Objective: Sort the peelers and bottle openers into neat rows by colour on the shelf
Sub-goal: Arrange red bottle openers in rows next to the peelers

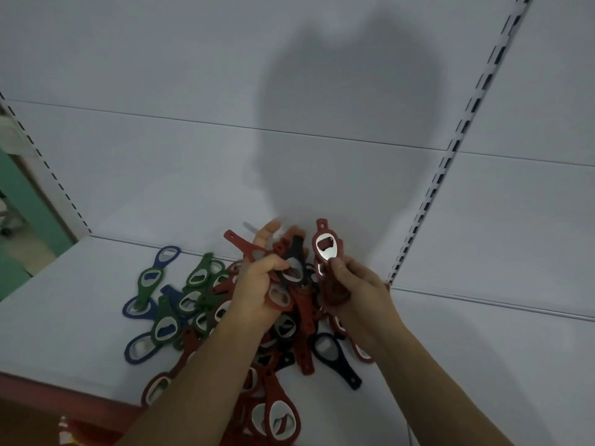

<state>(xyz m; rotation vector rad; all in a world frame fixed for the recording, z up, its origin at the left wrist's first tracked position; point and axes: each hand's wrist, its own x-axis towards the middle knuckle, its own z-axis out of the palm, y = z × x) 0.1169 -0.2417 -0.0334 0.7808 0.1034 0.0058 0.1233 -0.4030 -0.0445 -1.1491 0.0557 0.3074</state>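
Shelf: a white shelf with a red strip along its front edge. Bottle openers lie spread from its left half to its middle.
Blue openers: at least 3 blue openers sit at the left side of the spread. 1 is near the back edge and 2 lie lower, toward the front edge. They overlap with green ones.
Green openers: several green openers lie just right of the blue, crossing one another, metal faces up.
Pile: a tangled pile of mostly red and black openers fills the middle of the shelf. It lies under both hands and runs down to the front edge.
Left hand: the left hand is raised over the pile. Its fingers are clamped round a bunch of red openers with 1 black opener among them. 1 finger points out straight behind the bunch.
Right hand: the right hand is just beside the left, also above the pile. Its fingers are clamped on a stack of red openers. The front opener stands upright with its metal face toward the camera, and the thumb presses on its lower metal edge.
Dark opener: 1 dark opener lies flat at the right side of the pile, its handle pointing to the front right.
Back panel: the white back panel carries a large dark shadow above the hands.
Post: a slotted post rises from the back edge of the shelf, right of the hands.
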